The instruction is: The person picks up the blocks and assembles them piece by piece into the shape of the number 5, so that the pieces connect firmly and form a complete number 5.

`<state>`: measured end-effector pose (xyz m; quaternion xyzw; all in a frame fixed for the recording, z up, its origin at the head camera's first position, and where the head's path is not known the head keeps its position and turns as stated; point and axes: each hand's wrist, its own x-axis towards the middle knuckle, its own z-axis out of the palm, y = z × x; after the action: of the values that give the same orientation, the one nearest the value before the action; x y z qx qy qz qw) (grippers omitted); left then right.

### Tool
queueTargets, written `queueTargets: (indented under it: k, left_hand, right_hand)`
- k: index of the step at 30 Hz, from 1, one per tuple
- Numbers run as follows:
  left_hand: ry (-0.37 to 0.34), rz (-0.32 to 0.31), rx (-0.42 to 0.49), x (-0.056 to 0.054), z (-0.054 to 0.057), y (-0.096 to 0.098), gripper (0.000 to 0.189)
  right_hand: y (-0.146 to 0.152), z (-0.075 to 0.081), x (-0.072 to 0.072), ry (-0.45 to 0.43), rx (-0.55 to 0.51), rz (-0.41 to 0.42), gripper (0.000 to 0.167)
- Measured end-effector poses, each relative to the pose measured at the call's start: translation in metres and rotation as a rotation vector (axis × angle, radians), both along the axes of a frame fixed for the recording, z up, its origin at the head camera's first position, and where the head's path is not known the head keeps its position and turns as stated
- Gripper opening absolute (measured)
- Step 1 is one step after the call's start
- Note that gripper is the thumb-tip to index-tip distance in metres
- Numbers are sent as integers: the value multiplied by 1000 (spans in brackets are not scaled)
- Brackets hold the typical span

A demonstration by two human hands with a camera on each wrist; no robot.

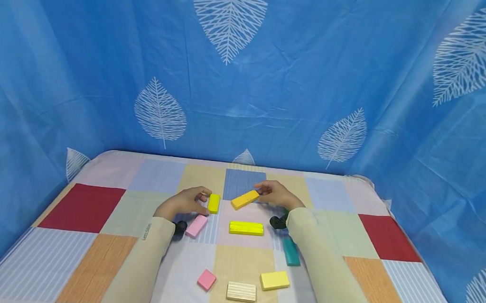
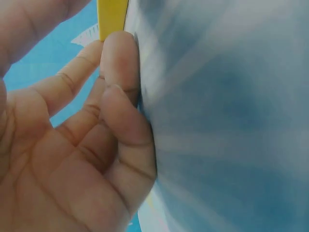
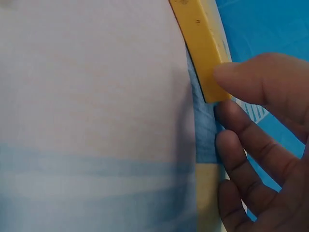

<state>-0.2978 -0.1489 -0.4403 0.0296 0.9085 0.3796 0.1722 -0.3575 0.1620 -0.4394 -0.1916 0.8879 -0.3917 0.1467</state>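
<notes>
In the head view, my left hand (image 1: 186, 201) is curled at a small bright yellow block (image 1: 214, 203), its thumb and a finger at the block's left side. The left wrist view shows that yellow block (image 2: 112, 19) beyond the curled fingers; the far grip is cut off. My right hand (image 1: 277, 194) pinches the near end of an orange-yellow block (image 1: 245, 199) lying at a slant. In the right wrist view the thumb presses on this block (image 3: 200, 48), with a fingertip at its end. A longer bright yellow block (image 1: 246, 228) lies between the forearms, touched by neither hand.
A pink block (image 1: 196, 227) lies by the left wrist and a green block (image 1: 291, 251) beside the right sleeve. Closer in are a small pink block (image 1: 206, 280), a striped cream block (image 1: 241, 292) and a pale yellow block (image 1: 274, 281). Blue curtains (image 1: 248, 90) surround the patchwork-covered table (image 1: 123, 261).
</notes>
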Motion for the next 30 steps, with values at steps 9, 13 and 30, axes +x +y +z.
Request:
queueTargets:
  k: [9, 13, 30]
  left_hand:
    - [17, -2, -9, -2, 0, 0, 65]
    - [8, 2, -4, -1, 0, 1, 64]
    - [4, 0, 35, 0, -4, -2, 65]
  right_hand:
    - [-6, 6, -4, -14, 29, 84, 48]
    - [-8, 4, -5, -23, 48, 91, 45]
    - [-9, -4, 1, 77, 136, -12, 31]
